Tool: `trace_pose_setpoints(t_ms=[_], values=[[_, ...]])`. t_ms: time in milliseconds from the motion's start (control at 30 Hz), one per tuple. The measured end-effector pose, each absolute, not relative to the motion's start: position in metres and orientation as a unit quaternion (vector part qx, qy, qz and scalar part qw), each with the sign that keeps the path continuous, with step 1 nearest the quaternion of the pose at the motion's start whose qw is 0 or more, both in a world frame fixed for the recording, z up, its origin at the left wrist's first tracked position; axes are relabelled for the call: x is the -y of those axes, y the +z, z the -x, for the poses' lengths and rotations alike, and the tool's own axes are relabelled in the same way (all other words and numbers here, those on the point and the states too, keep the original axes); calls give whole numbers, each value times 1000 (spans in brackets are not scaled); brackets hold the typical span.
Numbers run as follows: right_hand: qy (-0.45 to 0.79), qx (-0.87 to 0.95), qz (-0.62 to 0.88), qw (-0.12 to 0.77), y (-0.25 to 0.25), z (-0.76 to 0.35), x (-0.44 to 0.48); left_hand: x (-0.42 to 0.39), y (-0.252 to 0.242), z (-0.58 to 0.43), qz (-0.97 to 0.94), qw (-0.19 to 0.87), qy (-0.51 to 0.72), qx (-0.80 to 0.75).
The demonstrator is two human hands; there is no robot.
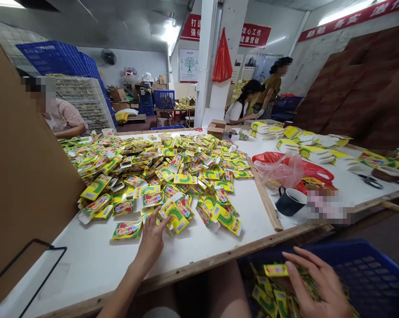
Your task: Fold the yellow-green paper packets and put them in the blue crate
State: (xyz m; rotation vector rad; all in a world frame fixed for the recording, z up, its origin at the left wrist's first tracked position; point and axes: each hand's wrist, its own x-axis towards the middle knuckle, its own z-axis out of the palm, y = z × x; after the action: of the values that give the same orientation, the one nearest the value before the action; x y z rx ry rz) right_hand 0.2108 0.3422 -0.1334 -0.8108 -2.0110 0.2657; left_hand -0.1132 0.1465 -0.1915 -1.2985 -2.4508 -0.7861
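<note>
A big heap of small yellow-green folded cartons [159, 172] covers the white table [96, 260]. My left hand [152, 236] reaches onto the table, its fingers stretched out and touching a carton [176, 218] at the heap's near edge. My right hand [313, 282] hovers over a blue plastic crate [368, 274] beside my knee. Its fingers are spread, and its fingertips touch a flat yellow carton [276, 270] above other cartons lying in the crate.
A tall cardboard sheet [17, 176] stands at the left. A wooden strip [265, 196] divides the table; beyond it lie a dark mug [290, 202], red plastic bags [285, 165], scissors [370, 180] and white-yellow stacks [305, 143]. A person sits far left, two more work at the back.
</note>
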Motion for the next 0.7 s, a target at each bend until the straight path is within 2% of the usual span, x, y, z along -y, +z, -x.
trace_pose_setpoints(t_ms=[100,200,267,367,467,567,700], values=[[110,820,336,450,-147,-214,-340,-142,-186,131,485,132,-231,833],[204,826,275,447,-161,-174,-315,-135,-170,132,486,96,-325,805],[291,823,241,425,-164,-138,-294,-132,-161,123,435,18,-429,791],[447,794,218,351,-165,-88,-272,-136,-158,100,352,-166,-583,713],[595,732,184,277,-173,-55,-263,-146,-167,75,326,-291,-658,613],[685,671,139,247,-186,-39,-258,-155,-180,57,323,-263,-640,646],[713,633,172,246,-199,-33,-250,-163,-189,46,286,-173,-597,729]])
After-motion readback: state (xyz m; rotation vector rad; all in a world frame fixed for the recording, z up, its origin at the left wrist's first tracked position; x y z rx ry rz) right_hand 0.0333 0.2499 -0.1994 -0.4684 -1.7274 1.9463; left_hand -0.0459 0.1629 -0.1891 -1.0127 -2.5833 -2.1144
